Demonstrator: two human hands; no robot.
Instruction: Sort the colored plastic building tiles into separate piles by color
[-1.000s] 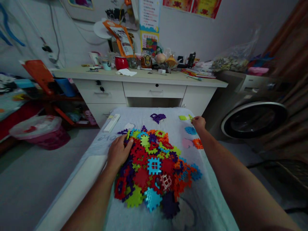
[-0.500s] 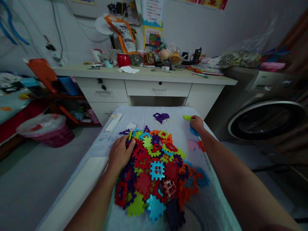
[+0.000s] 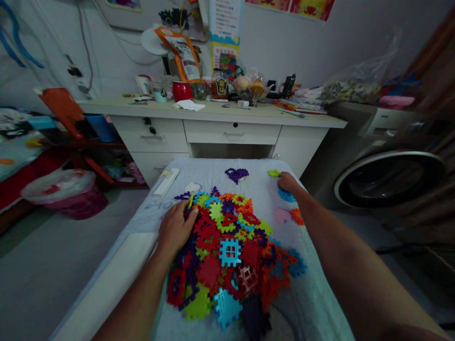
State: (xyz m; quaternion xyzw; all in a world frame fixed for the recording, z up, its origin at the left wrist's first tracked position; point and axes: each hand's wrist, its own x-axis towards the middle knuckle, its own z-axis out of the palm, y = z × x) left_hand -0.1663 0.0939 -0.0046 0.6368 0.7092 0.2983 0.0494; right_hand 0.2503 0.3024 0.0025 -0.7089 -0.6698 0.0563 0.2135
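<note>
A heap of interlocking plastic building pieces (image 3: 209, 272) in red, lime, purple, orange and blue covers the middle of the cloth-covered table (image 3: 302, 303). My left hand (image 3: 176, 225) rests against the heap's left edge, thumb apart from the fingers, gripping nothing visible. Just beyond its fingertips a narrow lime piece (image 3: 191, 200) stands on edge. At the far right of the table, my right hand (image 3: 287, 182) has its fingers bunched at the near end of a lime green piece (image 3: 273, 173). Below that hand lie a blue piece (image 3: 286, 195), a pink piece (image 3: 282, 215) and an orange piece (image 3: 297, 216).
Several purple pieces (image 3: 236, 175) sit together at the table's far side. A white box-like strip (image 3: 167, 183) lies at its far left. Behind stands a cluttered white desk (image 3: 209, 112); a washing machine (image 3: 387, 189) is on the right, a pink bin (image 3: 67, 199) on the left.
The view has shifted slightly. My right hand has moved very little and uncovers more of the blue piece below it. My left hand stays against the heap.
</note>
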